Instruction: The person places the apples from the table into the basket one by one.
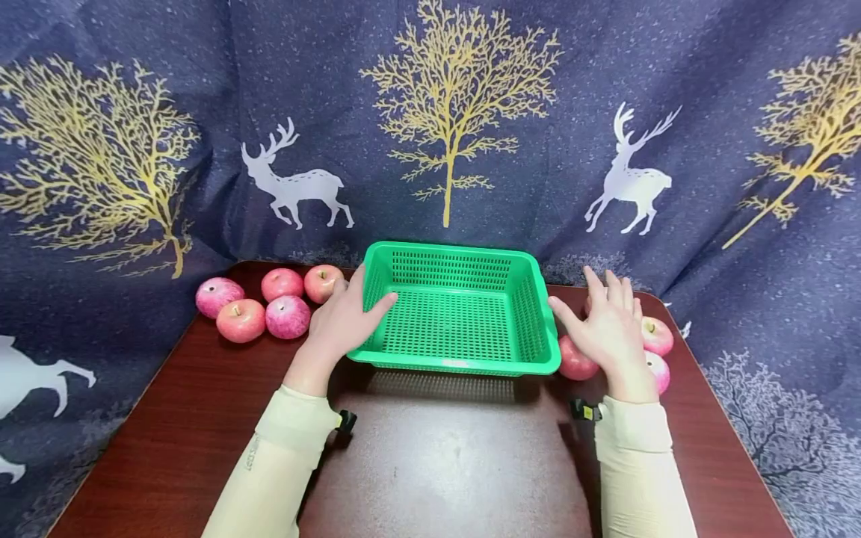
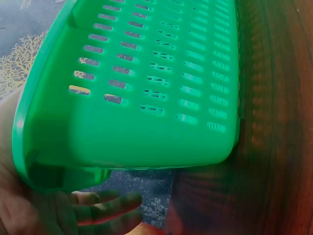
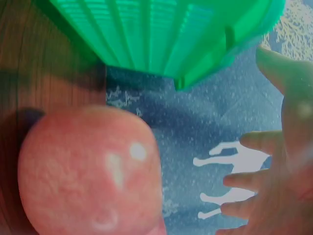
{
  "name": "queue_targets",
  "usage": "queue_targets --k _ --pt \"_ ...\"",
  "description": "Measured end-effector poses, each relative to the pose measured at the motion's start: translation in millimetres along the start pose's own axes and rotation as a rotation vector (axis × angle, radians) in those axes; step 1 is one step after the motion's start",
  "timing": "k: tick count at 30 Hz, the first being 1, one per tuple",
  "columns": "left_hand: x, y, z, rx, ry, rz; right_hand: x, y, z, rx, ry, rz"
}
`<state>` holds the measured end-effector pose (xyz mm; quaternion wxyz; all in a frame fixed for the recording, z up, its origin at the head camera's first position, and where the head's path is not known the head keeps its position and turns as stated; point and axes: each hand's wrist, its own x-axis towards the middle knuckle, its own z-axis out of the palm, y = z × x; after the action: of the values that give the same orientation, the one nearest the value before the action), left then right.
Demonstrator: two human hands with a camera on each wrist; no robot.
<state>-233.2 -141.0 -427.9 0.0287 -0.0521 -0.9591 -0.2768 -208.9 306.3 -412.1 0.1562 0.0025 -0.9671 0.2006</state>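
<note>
A green plastic basket (image 1: 447, 366) with slotted sides stands in the middle of the table, with nothing in it. My left hand (image 1: 346, 317) is at its left rim, the thumb over the rim and the fingers extended along the outside. In the left wrist view, the rim lies against the palm and the fingers (image 2: 110, 215) are loosely straight. My right hand (image 1: 608, 329) hovers beside the right end, fingers spread and apart from the basket, holding nothing. Beneath it, a red apple (image 1: 577, 360) sits close to the basket; it looms large in the right wrist view.
Several apples, red and pinkish, lie left of the basket, one red apple (image 1: 241, 320) nearest the front. More apples, including a pink one (image 1: 657, 336), are partly hidden behind my right hand. A dark blue cloth (image 1: 504, 187) with deer and trees hangs behind the brown table (image 1: 430, 463).
</note>
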Motion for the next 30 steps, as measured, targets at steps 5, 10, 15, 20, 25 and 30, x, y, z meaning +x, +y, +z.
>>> queue_targets --k 5,10,15,20,25,30 --pt "0.3 -0.9 -0.1 -0.019 0.001 -0.001 -0.1 14.2 -6.0 -0.008 0.002 0.039" --pt "1.2 -1.6 0.4 -0.053 0.011 0.004 -1.2 31.8 -10.7 -0.017 0.008 0.098" --pt "1.3 -1.4 0.7 -0.07 0.013 -0.002 -3.8 49.7 -12.8 -0.018 0.015 0.131" --pt "1.3 -1.5 0.4 -0.063 0.011 -0.017 -6.3 64.9 -16.4 -0.025 -0.003 0.167" --pt "0.5 -2.2 -0.2 -0.063 0.013 -0.036 -10.0 74.4 -22.1 -0.042 -0.028 0.202" --pt "0.2 -2.3 -0.6 -0.065 -0.006 -0.044 -16.5 80.3 -30.9 -0.049 -0.101 0.249"
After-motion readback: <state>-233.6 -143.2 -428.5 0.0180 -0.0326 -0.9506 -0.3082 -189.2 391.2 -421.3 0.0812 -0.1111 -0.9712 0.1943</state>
